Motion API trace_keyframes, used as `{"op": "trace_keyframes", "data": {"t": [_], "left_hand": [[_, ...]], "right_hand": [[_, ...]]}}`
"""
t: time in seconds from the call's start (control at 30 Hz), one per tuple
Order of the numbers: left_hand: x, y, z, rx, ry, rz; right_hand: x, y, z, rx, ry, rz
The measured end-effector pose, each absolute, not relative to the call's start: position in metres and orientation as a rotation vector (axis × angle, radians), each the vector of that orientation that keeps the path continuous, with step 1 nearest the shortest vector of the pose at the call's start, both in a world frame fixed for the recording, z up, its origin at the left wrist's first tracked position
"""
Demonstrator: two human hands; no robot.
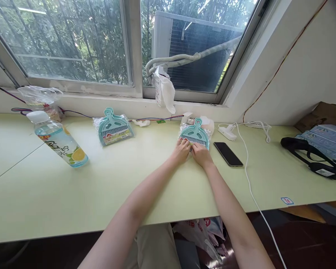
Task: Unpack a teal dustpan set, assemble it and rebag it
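A mini dustpan and brush set (196, 130), mint green and wrapped in clear plastic, lies on the table near the wall. My left hand (182, 150) grips the lower left edge of its wrapper, fingers bent over the label. Close beside it, my right hand (201, 154) has its fingers curled on the lower middle of the same pack. Thumbs and fingertips nearly meet there, and part of the label is hidden under them. Farther left lies a second wrapped dustpan and brush set (114, 127), which neither hand touches.
A black phone (228, 154) lies right of my hands, near a white power strip (227, 132) and a white cable (248, 175). A drink bottle (62, 144) stands at left. A black head strap (315, 158) sits far right. A tissue pack (164, 89) rests by the window.
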State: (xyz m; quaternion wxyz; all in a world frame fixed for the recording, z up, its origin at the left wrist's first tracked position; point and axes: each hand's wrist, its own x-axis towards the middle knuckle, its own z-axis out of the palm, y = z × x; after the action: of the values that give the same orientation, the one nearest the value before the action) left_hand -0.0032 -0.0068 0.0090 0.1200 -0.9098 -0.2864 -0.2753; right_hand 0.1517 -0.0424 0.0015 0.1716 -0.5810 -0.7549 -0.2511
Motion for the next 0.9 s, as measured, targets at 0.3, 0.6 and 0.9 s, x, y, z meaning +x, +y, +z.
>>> {"op": "trace_keyframes", "data": {"t": [0.3, 0.6, 0.9], "left_hand": [[-0.018, -0.023, 0.018, -2.579, -1.107, -1.01], [-0.175, 0.012, 0.04, -1.713, -2.061, -1.449], [-0.327, 0.021, 0.047, -1.415, -2.772, -1.466]], "right_hand": [[0.141, -0.056, 0.01, -1.538, -2.204, -0.77], [0.13, -0.074, 0.017, -1.45, -2.339, -0.846], [0.049, -0.076, 0.016, -1.114, -2.41, -0.684]]}}
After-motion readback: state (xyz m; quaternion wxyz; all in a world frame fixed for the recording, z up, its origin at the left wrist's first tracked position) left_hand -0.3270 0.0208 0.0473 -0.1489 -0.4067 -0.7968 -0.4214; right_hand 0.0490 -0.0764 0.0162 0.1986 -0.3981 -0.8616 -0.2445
